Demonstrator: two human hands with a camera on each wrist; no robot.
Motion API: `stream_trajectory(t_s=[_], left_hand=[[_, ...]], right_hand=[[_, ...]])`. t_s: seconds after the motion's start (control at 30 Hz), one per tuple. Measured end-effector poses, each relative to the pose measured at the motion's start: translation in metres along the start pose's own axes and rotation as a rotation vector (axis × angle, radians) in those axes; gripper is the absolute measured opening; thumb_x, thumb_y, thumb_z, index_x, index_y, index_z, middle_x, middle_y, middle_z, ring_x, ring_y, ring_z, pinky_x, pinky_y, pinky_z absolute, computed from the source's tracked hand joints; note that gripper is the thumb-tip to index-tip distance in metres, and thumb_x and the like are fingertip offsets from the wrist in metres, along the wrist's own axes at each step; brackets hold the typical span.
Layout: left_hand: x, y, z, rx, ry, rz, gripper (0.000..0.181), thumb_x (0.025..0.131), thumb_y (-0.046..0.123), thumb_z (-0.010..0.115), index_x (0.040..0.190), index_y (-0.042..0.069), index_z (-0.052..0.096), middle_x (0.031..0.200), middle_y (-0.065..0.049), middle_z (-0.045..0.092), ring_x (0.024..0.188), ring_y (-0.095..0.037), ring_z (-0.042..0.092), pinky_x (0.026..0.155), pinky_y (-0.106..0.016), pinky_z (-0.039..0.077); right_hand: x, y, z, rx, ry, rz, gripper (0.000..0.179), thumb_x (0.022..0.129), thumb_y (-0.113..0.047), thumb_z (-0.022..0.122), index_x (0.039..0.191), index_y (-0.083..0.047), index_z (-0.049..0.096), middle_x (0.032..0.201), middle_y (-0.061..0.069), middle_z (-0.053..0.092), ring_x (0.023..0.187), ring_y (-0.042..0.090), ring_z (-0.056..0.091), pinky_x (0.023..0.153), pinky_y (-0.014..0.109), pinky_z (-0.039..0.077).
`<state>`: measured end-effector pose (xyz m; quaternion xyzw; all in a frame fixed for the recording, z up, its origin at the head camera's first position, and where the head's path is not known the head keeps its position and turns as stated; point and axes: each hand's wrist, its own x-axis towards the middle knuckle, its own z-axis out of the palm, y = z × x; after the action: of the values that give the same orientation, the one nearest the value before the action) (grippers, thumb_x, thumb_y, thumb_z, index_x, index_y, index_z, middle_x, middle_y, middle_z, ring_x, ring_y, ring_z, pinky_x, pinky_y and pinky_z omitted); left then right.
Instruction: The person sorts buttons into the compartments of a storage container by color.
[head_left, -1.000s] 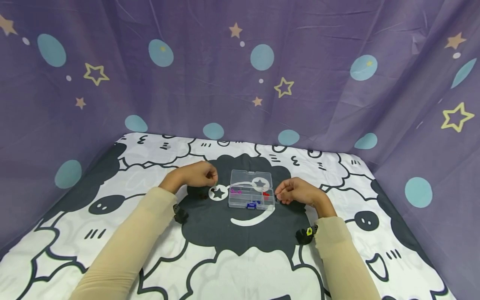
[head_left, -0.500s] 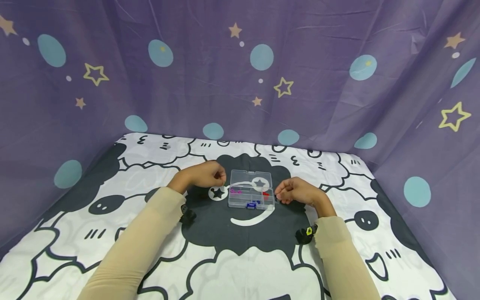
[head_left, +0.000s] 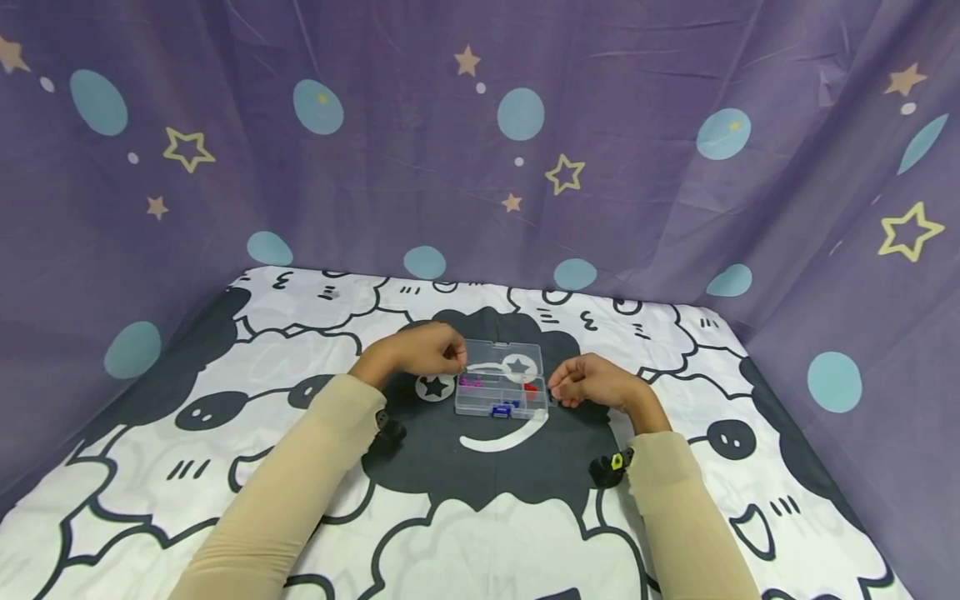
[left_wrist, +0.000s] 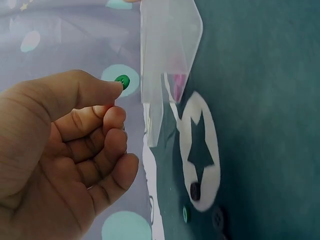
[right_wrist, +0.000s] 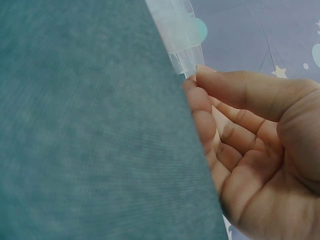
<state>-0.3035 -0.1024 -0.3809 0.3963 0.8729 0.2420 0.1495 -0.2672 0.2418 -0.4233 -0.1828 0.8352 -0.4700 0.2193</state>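
Observation:
My left hand [head_left: 435, 348] pinches a small green button [left_wrist: 122, 81] between thumb and forefinger, at the left edge of a clear compartment box [head_left: 476, 409]. The box lies with its lid [head_left: 487, 354] raised at the back. Pink buttons [head_left: 471, 382] sit in a left compartment, red ones [head_left: 531, 388] at the right, and blue ones [head_left: 502, 411] at the front. At the box's right side, my right hand [head_left: 592, 382] has thumb and forefinger together on its clear plastic edge [right_wrist: 186, 62]. The exact contact is partly hidden by the fingers.
Loose on the dark cloth, seen from the left wrist, lie a green button [left_wrist: 186, 214] and dark buttons [left_wrist: 195, 191], left of the box. A patterned black-and-white cloth [head_left: 480, 550] covers the table. Behind it hangs a purple curtain [head_left: 420, 200].
My left hand has moved right, from over the loose buttons to the box's left edge, carrying the green button. My right hand has stayed at the box's right side.

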Motion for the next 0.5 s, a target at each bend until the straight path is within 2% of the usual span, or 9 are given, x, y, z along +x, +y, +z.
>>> stream_trajectory(t_s=[0.27,0.5], left_hand=[[0.008,0.01,0.005,-0.006,-0.012,0.029,0.013,0.098,0.008,0.063,0.09,0.005,0.073,0.075,0.003,0.062,0.061,-0.009,0.049,0.061,-0.026,0.044],[0.015,0.017,0.013,-0.018,-0.023,0.057,0.014,0.098,0.008,0.061,0.089,0.008,0.072,0.071,0.004,0.058,0.057,-0.008,0.045,0.058,-0.026,0.041]], right_hand=[[0.0,-0.001,0.0,-0.003,0.0,0.004,0.018,0.096,-0.006,0.068,0.109,0.006,0.069,0.091,0.01,0.072,0.077,0.02,0.065,0.072,0.034,0.056],[0.001,0.001,0.0,0.002,0.003,0.006,0.017,0.096,-0.004,0.068,0.109,0.007,0.069,0.09,0.009,0.071,0.076,0.02,0.065,0.071,0.032,0.056]])
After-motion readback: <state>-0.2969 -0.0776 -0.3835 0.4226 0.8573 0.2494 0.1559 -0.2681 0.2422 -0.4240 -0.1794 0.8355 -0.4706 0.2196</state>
